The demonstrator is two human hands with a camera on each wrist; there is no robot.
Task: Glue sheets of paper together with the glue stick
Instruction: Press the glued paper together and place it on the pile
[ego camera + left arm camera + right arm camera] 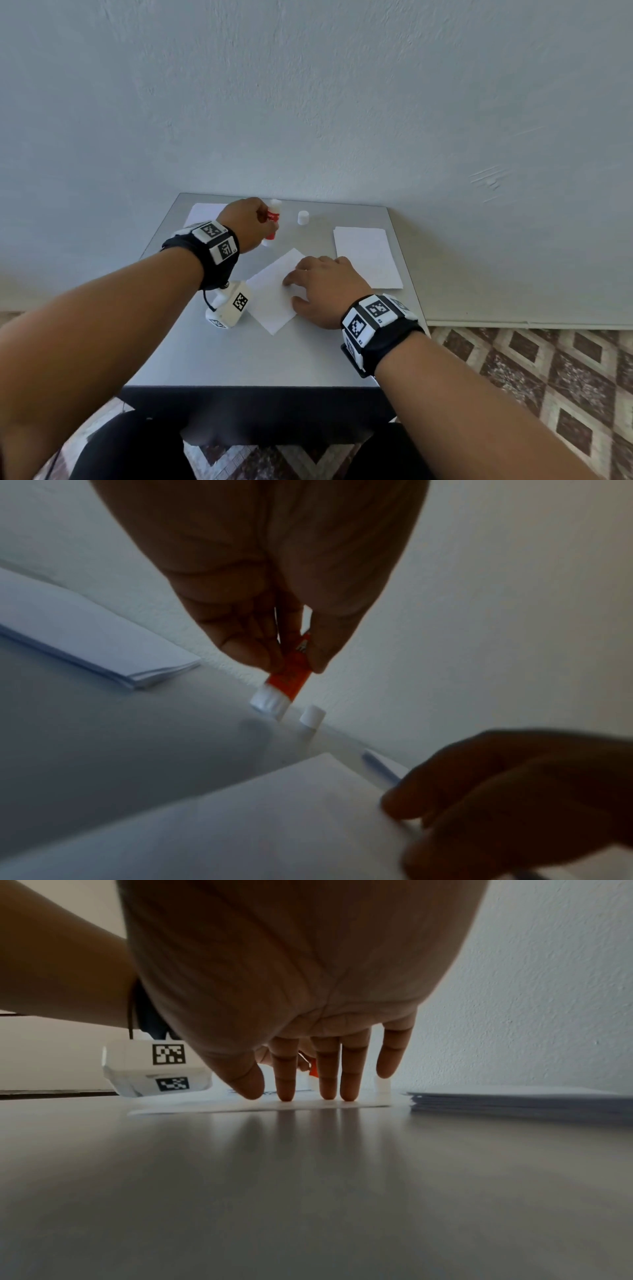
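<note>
The glue stick (pixel 272 223) is standing steeply tilted at upper centre of the head view, just beyond the top corner of the angled paper sheet (pixel 274 294). The left hand (pixel 245 224) is pinching its red barrel; the right hand (pixel 325 291) is pressing the sheet with straight, spread fingers (pixel 286 1074). Its cap (pixel 303 217) is standing to the right, paper stacks (pixel 368 257) flanking on the grey bench (pixel 239 359), against a pale wall (pixel 308 85).

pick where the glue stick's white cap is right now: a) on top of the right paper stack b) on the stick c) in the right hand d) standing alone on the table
d: the white cap stands by itself on the table, apart from the glue stick that the left hand grips, while the right hand presses flat on the sheet.
</note>
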